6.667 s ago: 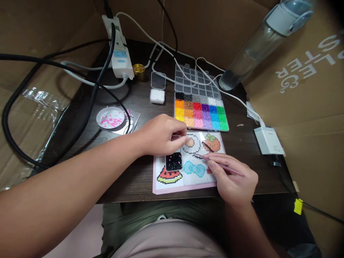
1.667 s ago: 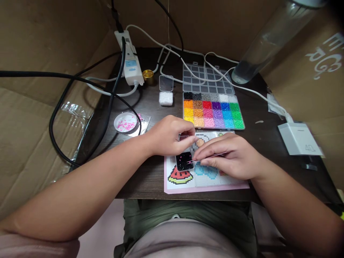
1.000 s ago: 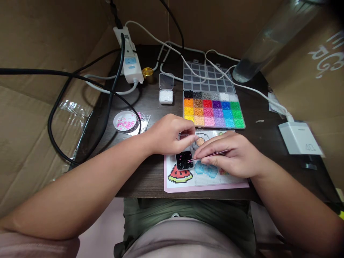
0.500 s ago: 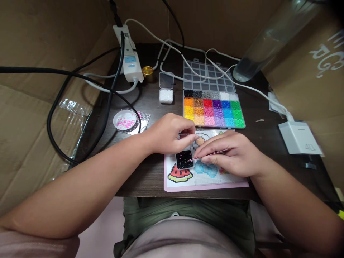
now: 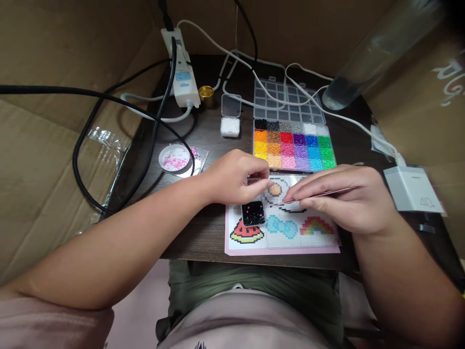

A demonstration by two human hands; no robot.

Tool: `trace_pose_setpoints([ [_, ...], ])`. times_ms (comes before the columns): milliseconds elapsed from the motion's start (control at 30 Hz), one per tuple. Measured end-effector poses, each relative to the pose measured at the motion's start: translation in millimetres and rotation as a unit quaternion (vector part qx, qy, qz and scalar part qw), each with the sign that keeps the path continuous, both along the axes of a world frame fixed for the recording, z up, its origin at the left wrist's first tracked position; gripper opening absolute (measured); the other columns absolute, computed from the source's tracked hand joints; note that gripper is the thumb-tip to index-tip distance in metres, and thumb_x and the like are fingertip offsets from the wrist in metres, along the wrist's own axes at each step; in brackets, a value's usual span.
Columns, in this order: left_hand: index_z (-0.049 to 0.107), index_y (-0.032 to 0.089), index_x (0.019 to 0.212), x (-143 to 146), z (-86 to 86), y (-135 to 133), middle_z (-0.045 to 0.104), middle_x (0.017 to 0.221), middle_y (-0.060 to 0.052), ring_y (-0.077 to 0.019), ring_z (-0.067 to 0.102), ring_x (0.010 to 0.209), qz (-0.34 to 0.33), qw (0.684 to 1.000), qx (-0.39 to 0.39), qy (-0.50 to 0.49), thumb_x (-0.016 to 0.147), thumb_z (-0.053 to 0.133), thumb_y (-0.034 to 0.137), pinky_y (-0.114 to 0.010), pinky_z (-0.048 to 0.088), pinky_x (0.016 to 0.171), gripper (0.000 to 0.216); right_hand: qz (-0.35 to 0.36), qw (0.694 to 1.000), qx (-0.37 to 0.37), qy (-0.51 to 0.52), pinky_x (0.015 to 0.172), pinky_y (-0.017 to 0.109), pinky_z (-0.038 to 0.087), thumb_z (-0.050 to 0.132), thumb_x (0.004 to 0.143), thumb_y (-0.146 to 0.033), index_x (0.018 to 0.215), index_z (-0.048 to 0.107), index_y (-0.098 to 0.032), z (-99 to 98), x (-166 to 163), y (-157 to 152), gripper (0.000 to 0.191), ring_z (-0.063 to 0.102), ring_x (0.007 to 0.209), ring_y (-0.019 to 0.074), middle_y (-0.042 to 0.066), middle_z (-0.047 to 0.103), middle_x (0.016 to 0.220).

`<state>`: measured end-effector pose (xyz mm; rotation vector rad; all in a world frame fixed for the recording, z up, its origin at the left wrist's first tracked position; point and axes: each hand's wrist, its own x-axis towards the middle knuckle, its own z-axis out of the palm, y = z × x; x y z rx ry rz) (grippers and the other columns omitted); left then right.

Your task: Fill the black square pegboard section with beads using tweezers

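My right hand (image 5: pixel 341 196) grips a pair of thin tweezers (image 5: pixel 316 195). Their tip reaches the clear pegboard (image 5: pixel 271 242), beside an egg-like figure with an orange middle and dark outline beads. My left hand (image 5: pixel 241 177) is closed in a pinch at the raised clear lid of a small bead box (image 5: pixel 253 213); its fingers partly cover the lid. Black beads and a few pink ones fill that box, which rests on the left part of a pattern sheet (image 5: pixel 238 246). A watermelon, a blue bow and a rainbow show on the sheet and through the board.
Behind the board lies an open sorting case (image 5: pixel 295 145) of many-coloured beads. A small box of white beads (image 5: pixel 230 127), a dish of pink and white beads (image 5: pixel 174 157), a gold cup (image 5: pixel 206 94), a power strip (image 5: pixel 183 77), cables and a white charger (image 5: pixel 414 189) stand around.
My right hand has moved the tweezers from the black bead box rightward and up to the egg figure on the pegboard. My left hand stays by the box. The view has shifted slightly.
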<state>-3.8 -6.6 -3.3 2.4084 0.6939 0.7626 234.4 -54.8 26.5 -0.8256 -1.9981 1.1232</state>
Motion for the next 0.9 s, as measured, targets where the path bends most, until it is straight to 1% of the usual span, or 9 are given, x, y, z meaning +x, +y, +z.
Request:
trace_pose_setpoints([
  [200,0.068,0.015,0.074,0,-0.5,0,0.065,0.061,0.002,-0.0077,0.054,0.054,-0.003,1.0,0.0,0.001,0.083,0.061,0.024,-0.022,0.036,0.054,0.015,-0.057,0.998,0.011,0.02,0.065,0.03,0.065,0.078,0.08,-0.014,0.09,0.081,-0.028,5.8,22,3,0.018,0.077,0.078,0.0211,0.003,0.08,0.09],
  [300,0.068,0.015,0.073,0,-0.3,1,0.066,0.062,0.002,-0.0077,0.055,0.055,-0.006,1.0,-0.002,0.002,0.083,0.06,0.023,-0.021,0.037,0.055,0.015,-0.092,0.995,0.028,0.007,0.068,0.03,0.065,0.079,0.079,-0.015,0.088,0.081,-0.029,6.9,31,6,0.017,0.077,0.078,0.0204,0.001,0.08,0.088],
  [400,0.067,0.015,0.073,0,-0.1,1,0.066,0.062,0.002,-0.0075,0.054,0.055,-0.005,1.0,-0.004,0.0,0.083,0.061,0.022,-0.021,0.037,0.055,0.014,-0.101,0.995,0.022,-0.01,0.07,0.028,0.065,0.08,0.078,-0.019,0.086,0.081,-0.03,3.9,38,12,0.013,0.077,0.078,0.0194,0.001,0.08,0.087],
  [533,0.067,0.014,0.072,0,0.3,1,0.065,0.061,0.003,-0.0067,0.054,0.054,-0.004,1.0,-0.002,-0.002,0.083,0.062,0.021,-0.02,0.037,0.054,0.014,-0.093,0.995,-0.014,-0.037,0.067,0.025,0.064,0.082,0.077,-0.024,0.082,0.081,-0.027,-4.4,42,19,0.006,0.077,0.076,0.0182,0.002,0.08,0.086],
  [633,0.068,0.014,0.072,-1,1.4,1,0.066,0.061,0.003,-0.0064,0.053,0.053,-0.006,1.0,0.002,-0.004,0.083,0.062,0.021,-0.02,0.036,0.054,0.014,-0.077,0.994,-0.061,-0.042,0.062,0.026,0.063,0.08,0.079,-0.025,0.083,0.081,-0.025,-9.0,40,22,0.005,0.076,0.072,0.0182,0.003,0.08,0.086],
  [733,0.068,0.014,0.072,-1,3.0,1,0.064,0.059,0.003,-0.0058,0.051,0.051,-0.004,1.0,0.009,-0.001,0.083,0.063,0.022,-0.02,0.035,0.052,0.015,-0.046,0.992,-0.111,-0.042,0.054,0.026,0.061,0.077,0.082,-0.026,0.086,0.081,-0.023,-9.8,36,23,0.006,0.073,0.062,0.0167,0.005,0.08,0.085],
  [800,0.068,0.014,0.072,-2,3.8,2,0.064,0.059,0.003,-0.0059,0.05,0.05,0.002,1.0,0.011,0.006,0.084,0.063,0.024,-0.019,0.035,0.051,0.016,-0.025,0.991,-0.124,-0.05,0.053,0.026,0.059,0.076,0.082,-0.026,0.086,0.081,-0.023,-8.9,33,24,0.006,0.072,0.06,0.0154,0.005,0.08,0.084],
  [900,0.067,0.015,0.071,-2,4.1,3,0.063,0.058,0.003,-0.0056,0.05,0.05,0.008,1.0,0.018,0.009,0.084,0.064,0.024,-0.019,0.035,0.051,0.016,-0.013,0.988,-0.138,-0.071,0.053,0.024,0.059,0.075,0.083,-0.026,0.085,0.081,-0.023,-7.6,30,25,0.007,0.071,0.06,0.0143,0.004,0.08,0.083],
])
